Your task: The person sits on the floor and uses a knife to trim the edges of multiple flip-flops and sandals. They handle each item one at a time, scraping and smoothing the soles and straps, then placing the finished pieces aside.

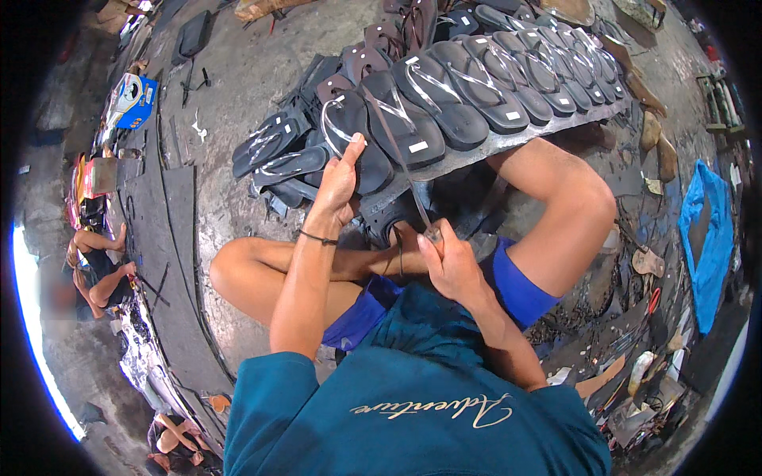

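My left hand (340, 184) grips the edge of a black flip-flop (371, 168) with silver straps, the thumb on its top; the other fingers are partly hidden. My right hand (454, 266) is closed around the lower end of a long, thin knife-like blade (401, 155). It points up and away to the left, passing over the neighbouring flip-flop (403, 119); I cannot tell whether they touch. Several more black flip-flops (494, 95) with silver straps and small white labels stand in a slanting row along a grey board (508, 141) in front of me.
More sandals (270, 143) lie piled left of the row. My bent legs (556, 178) flank the work. A blue cloth (705, 246) and scraps lie at the right. At the left are a blue box (136, 101), dark sheets (176, 238) and a seated person (99, 274).
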Action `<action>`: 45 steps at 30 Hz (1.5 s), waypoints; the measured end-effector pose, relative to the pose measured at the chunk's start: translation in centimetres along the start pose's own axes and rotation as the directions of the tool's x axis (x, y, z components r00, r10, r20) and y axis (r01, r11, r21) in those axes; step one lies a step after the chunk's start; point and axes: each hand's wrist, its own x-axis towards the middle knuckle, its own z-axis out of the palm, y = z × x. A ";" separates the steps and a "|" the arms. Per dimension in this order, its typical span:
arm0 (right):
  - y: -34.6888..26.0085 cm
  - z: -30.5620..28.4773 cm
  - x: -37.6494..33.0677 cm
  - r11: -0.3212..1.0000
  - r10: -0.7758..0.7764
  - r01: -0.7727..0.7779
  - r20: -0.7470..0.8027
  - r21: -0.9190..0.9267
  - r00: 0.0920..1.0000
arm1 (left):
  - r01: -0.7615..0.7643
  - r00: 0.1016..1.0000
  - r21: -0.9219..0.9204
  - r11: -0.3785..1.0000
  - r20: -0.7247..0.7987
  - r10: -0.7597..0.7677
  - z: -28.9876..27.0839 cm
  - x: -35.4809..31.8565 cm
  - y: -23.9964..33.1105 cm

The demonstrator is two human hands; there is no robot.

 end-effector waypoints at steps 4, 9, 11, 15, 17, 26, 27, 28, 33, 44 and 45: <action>0.5 -0.6 2.3 0.997 -0.049 0.046 0.049 0.058 0.998 | -0.066 0.998 -0.013 0.998 -0.017 0.066 0.5 -0.4 -0.9; 0.5 -0.5 4.0 1.000 0.019 -0.022 0.094 0.023 0.995 | -0.081 0.996 -0.001 0.997 -0.022 0.081 0.9 -1.0 -1.4; 0.5 -0.5 4.7 0.999 0.050 -0.050 0.116 0.003 0.992 | -0.121 0.993 -0.054 0.991 -0.002 0.121 0.8 -0.8 -2.4; 1.9 0.7 6.1 0.993 0.082 -0.074 0.093 -0.087 0.992 | -0.159 0.986 -0.116 0.980 0.022 0.162 1.0 -1.2 -3.2; 4.1 2.4 6.8 0.982 -0.008 0.008 0.004 -0.186 1.000 | -0.137 0.990 -0.131 0.982 -0.029 0.134 1.5 -1.5 -3.4; 4.0 4.6 8.3 0.896 -0.319 0.277 -0.068 -0.346 0.945 | -0.104 0.995 -0.262 0.959 -0.038 0.097 2.3 -2.3 -4.3; 4.0 4.7 8.5 0.904 -0.326 0.287 -0.077 -0.316 0.942 | -0.103 0.995 -0.263 0.959 -0.039 0.096 2.2 -2.2 -4.5; 3.9 4.8 8.6 0.911 -0.333 0.297 -0.086 -0.286 0.939 | -0.063 0.998 -0.280 0.958 0.001 0.066 1.9 -2.0 -4.8; 4.3 4.9 11.1 0.928 -0.360 0.360 0.012 -0.097 0.933 | -0.043 0.998 -0.310 0.950 0.024 0.053 2.1 -2.2 -4.8; 2.9 4.1 18.7 0.926 -0.306 0.288 -0.040 -0.244 0.951 | -0.006 0.999 -0.234 0.972 0.033 0.014 1.3 -6.3 -3.2; 2.4 5.3 19.1 0.936 -0.286 0.260 -0.081 -0.236 0.955 | -0.055 0.996 -0.140 0.989 0.055 0.064 1.0 -7.9 -3.5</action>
